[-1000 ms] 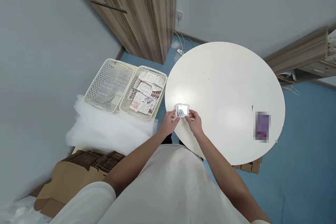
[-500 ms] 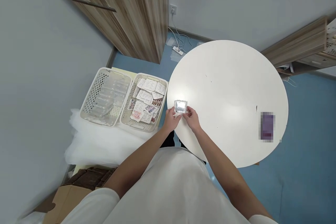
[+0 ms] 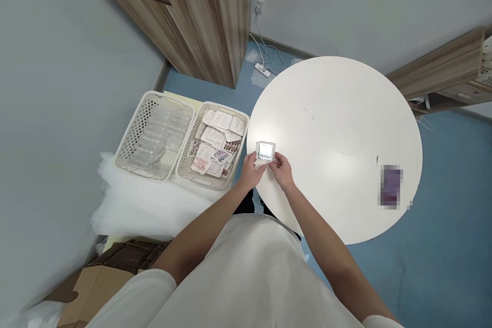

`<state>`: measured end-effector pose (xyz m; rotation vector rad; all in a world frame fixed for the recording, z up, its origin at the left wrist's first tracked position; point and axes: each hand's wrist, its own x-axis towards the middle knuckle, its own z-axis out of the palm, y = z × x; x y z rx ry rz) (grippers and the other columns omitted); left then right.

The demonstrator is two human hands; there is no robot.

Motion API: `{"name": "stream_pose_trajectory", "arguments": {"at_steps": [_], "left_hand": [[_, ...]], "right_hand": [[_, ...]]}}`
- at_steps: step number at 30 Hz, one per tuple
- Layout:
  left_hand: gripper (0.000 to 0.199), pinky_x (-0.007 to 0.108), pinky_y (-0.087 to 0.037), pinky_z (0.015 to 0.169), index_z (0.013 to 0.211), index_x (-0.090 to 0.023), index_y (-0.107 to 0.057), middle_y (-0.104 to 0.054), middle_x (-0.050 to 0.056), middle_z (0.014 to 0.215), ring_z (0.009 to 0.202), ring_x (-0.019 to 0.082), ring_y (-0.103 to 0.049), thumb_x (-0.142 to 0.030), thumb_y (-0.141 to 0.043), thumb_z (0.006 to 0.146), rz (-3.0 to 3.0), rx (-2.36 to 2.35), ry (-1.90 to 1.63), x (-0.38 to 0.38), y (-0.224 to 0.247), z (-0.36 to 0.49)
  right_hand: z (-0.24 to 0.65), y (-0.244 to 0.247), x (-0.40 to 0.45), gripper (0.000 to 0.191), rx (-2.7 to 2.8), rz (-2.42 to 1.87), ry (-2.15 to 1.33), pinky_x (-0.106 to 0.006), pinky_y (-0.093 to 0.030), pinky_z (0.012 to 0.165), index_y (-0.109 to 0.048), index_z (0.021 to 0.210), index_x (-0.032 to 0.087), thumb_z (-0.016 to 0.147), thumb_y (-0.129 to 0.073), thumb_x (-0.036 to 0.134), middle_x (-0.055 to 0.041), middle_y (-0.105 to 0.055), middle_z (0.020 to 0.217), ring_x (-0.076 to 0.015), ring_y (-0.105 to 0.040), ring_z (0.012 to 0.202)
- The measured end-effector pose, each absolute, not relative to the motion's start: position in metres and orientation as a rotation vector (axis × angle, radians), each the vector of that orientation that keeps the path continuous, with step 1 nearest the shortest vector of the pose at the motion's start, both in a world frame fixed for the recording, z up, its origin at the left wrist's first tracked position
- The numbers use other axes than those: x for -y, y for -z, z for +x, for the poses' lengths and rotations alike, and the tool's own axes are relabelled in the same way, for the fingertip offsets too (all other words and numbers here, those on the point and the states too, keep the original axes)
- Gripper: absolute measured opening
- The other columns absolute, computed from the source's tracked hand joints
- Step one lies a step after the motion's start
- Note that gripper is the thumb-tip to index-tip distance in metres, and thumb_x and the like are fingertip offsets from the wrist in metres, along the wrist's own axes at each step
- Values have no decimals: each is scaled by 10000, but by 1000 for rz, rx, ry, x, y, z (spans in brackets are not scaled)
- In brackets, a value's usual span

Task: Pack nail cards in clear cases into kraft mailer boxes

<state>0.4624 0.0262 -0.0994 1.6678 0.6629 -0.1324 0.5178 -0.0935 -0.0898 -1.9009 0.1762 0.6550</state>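
A small clear plastic box (image 3: 266, 151) with a bright, shiny face is at the left edge of the round white table (image 3: 338, 97). My left hand (image 3: 251, 170) grips its left side, fingers bent along the edge and thumb near the front. On the opposite side my right hand (image 3: 282, 170) has its fingers curled at the right edge, thumb low by the front corner. Glare hides most of what is inside. Whether the box rests on the tabletop or is held just above it, I cannot tell.
Left of the table, one white basket (image 3: 185, 178) holds printed cards with nail designs. Beside it another basket (image 3: 122, 149) contains clear plastic boxes. White wrapping material (image 3: 134, 205) and a cardboard box (image 3: 96, 292) are nearer me. A blurred purple item (image 3: 390, 185) lies at the table's right.
The camera view has shifted slightly. Both hands keep the same hold on the plastic box, and it shows little movement against the table.
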Motion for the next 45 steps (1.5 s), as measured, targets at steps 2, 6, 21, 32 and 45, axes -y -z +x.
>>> {"name": "stream_pose_trajectory", "arguments": {"at_steps": [2, 6, 21, 32, 45], "left_hand": [[599, 354, -400, 908, 1285, -178, -336, -351, 122, 1249, 1085, 205, -449, -301, -557, 741, 1682, -649, 127, -26, 101, 462], [617, 367, -378, 935, 1306, -199, -301, -328, 117, 1301, 1153, 221, -405, -308, -547, 751, 1726, -608, 122, -26, 103, 459], [470, 368, -386, 946, 1223, -197, -442, -397, 96, 1304, 1186, 234, -405, -329, -497, 775, 1856, -642, 187, 4, 70, 378], [436, 338, -441, 848, 1154, -202, -519, -527, 87, 1183, 1053, 222, -518, -392, -492, 761, 1986, -603, 64, 42, 15, 314], [608, 382, -355, 904, 1180, -187, -484, -518, 135, 1215, 1116, 312, -469, -440, -588, 637, 2106, -789, 364, 30, 4, 198]], "right_hand": [[518, 90, 93, 523, -183, -1900, -663, -322, -462, 801, -449, 1182, 184, 678, -551, 280, -80, -506, 1147, -163, -528, 914], [517, 89, 93, 543, -200, -1905, -669, -315, -454, 823, -435, 1196, 164, 678, -547, 282, -89, -496, 1151, -161, -523, 927], [443, 76, 191, 519, 65, -2082, -891, -304, -477, 761, -431, 1207, 173, 719, -504, 334, -108, -446, 1198, -156, -559, 862], [407, 45, 263, 455, 645, -2093, -900, -324, -477, 750, -437, 1210, 222, 756, -447, 253, -69, -538, 1093, -140, -566, 748], [396, 41, 205, 359, 1062, -2003, -1071, -327, -484, 726, -509, 1111, 225, 763, -445, 282, -58, -594, 990, -173, -587, 804]]}}
